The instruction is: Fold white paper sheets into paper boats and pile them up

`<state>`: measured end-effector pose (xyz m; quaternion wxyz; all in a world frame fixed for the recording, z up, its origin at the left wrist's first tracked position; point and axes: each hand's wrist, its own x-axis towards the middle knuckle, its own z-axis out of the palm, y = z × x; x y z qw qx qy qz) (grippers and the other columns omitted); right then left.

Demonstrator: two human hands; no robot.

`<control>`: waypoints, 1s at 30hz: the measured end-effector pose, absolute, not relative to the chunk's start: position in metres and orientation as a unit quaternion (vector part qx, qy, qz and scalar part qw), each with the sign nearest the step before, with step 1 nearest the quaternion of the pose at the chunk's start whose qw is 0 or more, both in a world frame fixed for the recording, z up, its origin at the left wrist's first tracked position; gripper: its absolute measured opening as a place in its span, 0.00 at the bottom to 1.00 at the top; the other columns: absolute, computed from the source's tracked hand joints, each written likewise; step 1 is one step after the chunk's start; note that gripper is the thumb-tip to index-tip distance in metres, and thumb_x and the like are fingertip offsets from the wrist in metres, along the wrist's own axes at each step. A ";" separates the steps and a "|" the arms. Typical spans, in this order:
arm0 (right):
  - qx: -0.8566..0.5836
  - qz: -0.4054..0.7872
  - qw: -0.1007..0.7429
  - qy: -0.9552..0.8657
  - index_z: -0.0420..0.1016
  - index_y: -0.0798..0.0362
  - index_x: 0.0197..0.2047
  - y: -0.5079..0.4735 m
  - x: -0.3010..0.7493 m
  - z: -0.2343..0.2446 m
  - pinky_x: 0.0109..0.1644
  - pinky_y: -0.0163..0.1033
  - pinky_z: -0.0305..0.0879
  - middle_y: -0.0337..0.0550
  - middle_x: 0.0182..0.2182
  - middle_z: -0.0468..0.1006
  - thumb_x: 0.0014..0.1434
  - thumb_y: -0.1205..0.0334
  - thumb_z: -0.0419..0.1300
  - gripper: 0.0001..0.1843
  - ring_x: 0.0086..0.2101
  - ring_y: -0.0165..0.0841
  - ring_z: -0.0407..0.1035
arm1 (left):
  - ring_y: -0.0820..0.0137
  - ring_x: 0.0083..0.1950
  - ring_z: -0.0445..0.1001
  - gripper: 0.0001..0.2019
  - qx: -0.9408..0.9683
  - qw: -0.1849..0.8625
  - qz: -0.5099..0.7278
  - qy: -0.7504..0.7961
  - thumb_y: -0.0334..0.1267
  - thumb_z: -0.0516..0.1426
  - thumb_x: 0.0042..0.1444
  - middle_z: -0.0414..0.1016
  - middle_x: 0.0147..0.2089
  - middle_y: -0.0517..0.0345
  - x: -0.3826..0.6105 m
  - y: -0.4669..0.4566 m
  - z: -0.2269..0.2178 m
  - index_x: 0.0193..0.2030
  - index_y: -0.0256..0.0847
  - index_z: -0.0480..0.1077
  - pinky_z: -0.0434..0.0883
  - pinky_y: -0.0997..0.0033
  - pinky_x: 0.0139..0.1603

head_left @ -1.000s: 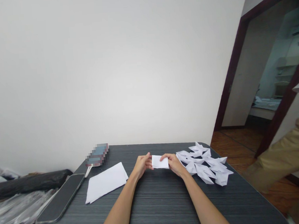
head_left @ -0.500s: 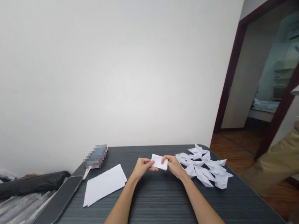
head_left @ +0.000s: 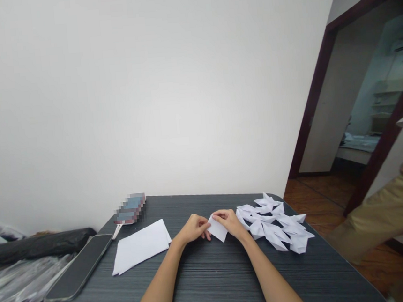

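Both of my hands pinch a small folded white paper (head_left: 218,231) just above the dark striped table (head_left: 216,276). My left hand (head_left: 192,229) grips its left edge with curled fingers. My right hand (head_left: 231,223) holds its top right corner, fingers closed. The paper tilts with one corner pointing down toward the table. To the right of my right hand lies a heap of several folded white paper shapes (head_left: 274,224). A stack of flat white sheets (head_left: 141,246) lies left of my left hand.
A dark phone (head_left: 79,268) lies near the table's left edge, with a small blurred box (head_left: 130,209) behind it. Another person in tan trousers (head_left: 387,214) stands at the right by an open doorway. Dark bundles and clear plastic (head_left: 27,260) lie left of the table.
The small paper has turned from lying flat between my hands to hanging tilted with a corner down. My hands have come closer together.
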<state>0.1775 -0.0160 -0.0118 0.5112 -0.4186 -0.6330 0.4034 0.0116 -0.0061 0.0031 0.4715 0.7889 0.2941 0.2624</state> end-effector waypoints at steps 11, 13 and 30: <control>-0.437 0.356 0.523 -0.640 0.73 0.58 0.24 -0.015 0.175 -0.014 0.24 0.32 0.59 0.43 0.21 0.74 0.45 0.56 0.57 0.12 0.22 0.30 0.66 | 0.71 0.21 0.71 0.19 0.767 0.503 0.265 0.296 0.47 0.49 0.49 0.73 0.24 0.47 0.015 -0.007 0.000 0.25 0.30 0.65 0.62 0.80 0.16; -0.435 0.339 0.525 -0.649 0.74 0.58 0.24 -0.014 0.172 -0.015 0.27 0.33 0.61 0.44 0.22 0.75 0.45 0.56 0.57 0.13 0.24 0.32 0.67 | 0.72 0.18 0.70 0.20 0.757 0.507 0.276 0.306 0.49 0.47 0.50 0.73 0.22 0.49 0.017 -0.006 -0.005 0.24 0.30 0.64 0.59 0.81 0.13; -0.477 0.291 0.535 -0.634 0.69 0.57 0.22 0.001 0.186 -0.033 0.21 0.32 0.54 0.39 0.16 0.68 0.49 0.53 0.51 0.16 0.18 0.28 0.60 | 0.74 0.23 0.70 0.18 0.685 0.498 0.422 0.324 0.40 0.50 0.49 0.72 0.35 0.47 0.010 0.011 -0.005 0.44 0.30 0.64 0.64 0.79 0.16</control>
